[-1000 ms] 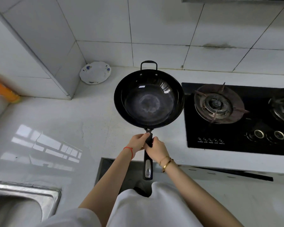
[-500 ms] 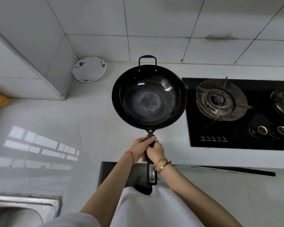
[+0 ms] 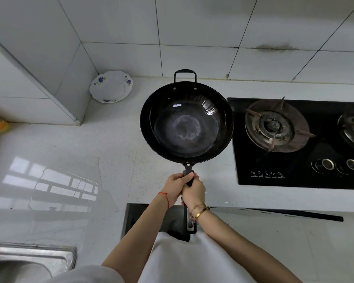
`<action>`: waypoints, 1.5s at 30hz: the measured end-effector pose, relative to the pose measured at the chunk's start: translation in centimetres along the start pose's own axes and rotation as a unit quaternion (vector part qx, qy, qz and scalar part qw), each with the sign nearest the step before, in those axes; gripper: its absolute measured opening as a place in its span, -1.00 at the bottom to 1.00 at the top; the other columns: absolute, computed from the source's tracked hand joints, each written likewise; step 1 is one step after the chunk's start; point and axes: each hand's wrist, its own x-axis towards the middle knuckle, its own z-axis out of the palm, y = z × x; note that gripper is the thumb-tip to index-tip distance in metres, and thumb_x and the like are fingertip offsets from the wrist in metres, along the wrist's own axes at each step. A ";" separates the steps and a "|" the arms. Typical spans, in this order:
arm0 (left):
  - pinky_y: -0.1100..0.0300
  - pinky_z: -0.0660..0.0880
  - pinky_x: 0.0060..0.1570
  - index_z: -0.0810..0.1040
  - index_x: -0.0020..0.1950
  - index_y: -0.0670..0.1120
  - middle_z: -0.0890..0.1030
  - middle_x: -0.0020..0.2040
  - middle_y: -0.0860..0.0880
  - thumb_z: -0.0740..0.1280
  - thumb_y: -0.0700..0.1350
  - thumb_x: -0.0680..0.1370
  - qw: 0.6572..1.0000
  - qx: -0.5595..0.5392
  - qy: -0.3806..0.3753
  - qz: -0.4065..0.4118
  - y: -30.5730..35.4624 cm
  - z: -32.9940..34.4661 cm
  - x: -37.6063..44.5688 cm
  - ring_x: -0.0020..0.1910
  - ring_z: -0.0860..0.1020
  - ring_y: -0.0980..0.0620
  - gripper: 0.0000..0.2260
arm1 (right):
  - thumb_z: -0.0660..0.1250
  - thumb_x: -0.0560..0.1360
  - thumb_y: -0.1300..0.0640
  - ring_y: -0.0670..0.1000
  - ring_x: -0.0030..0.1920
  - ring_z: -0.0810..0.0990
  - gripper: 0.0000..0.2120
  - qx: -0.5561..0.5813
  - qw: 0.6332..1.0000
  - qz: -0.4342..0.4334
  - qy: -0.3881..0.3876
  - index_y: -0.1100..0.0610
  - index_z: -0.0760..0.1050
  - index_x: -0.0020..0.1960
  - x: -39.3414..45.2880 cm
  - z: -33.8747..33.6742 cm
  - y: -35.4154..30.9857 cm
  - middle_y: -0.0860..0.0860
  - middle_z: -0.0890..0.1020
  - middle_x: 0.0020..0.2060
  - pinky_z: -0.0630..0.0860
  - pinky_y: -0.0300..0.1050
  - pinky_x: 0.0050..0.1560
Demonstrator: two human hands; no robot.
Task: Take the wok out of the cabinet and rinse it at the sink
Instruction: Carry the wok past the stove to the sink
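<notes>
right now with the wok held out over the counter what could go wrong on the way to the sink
Both hands, left and right, grip only the long handle, so the wok could tip forward. Swinging left toward the sink, its rim could clip the flowered plate leaning in the corner. Its right edge hangs close to the gas hob.

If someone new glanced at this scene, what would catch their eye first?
The black wok, held level above the white counter by both hands, left hand and right hand gripping its long handle. To its right sits the black gas hob; a flowered plate leans in the back corner.
</notes>
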 end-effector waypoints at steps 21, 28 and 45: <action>0.15 0.55 -0.35 0.63 0.12 -0.23 0.67 0.05 -0.14 0.31 -0.10 0.60 0.983 -0.126 0.085 0.103 -3.7 2.3 -6.9 -0.03 0.64 -0.08 -0.78 | 0.24 0.55 0.17 0.08 -0.36 0.60 -0.88 -0.095 0.978 -0.123 -0.137 0.08 0.47 0.08 -4.5 -4.1 0.9 0.04 0.60 -0.19 0.36 -0.30 -0.69; 0.12 0.46 -0.39 0.63 0.09 -0.20 0.68 0.05 -0.19 0.35 -0.03 0.57 0.960 -0.155 0.188 0.140 -7.8 3.7 -11.2 -0.12 0.63 -0.14 -0.75 | 0.22 0.56 0.16 0.03 -0.39 0.60 -0.90 -0.148 0.944 -0.178 -0.234 0.08 0.49 0.03 -7.6 -5.7 3.2 0.00 0.59 -0.25 0.36 -0.31 -0.66; 0.01 0.54 -0.19 0.63 0.11 -0.18 0.71 0.06 -0.11 0.36 -0.05 0.56 0.830 -0.317 0.416 0.195 -17.5 4.4 -20.3 0.02 0.64 -0.19 -0.77 | 0.19 0.55 0.17 0.11 -0.31 0.64 -0.85 -0.302 0.800 -0.256 -0.450 0.15 0.51 0.05 -15.5 -4.2 9.0 0.14 0.62 -0.16 0.40 -0.28 -0.63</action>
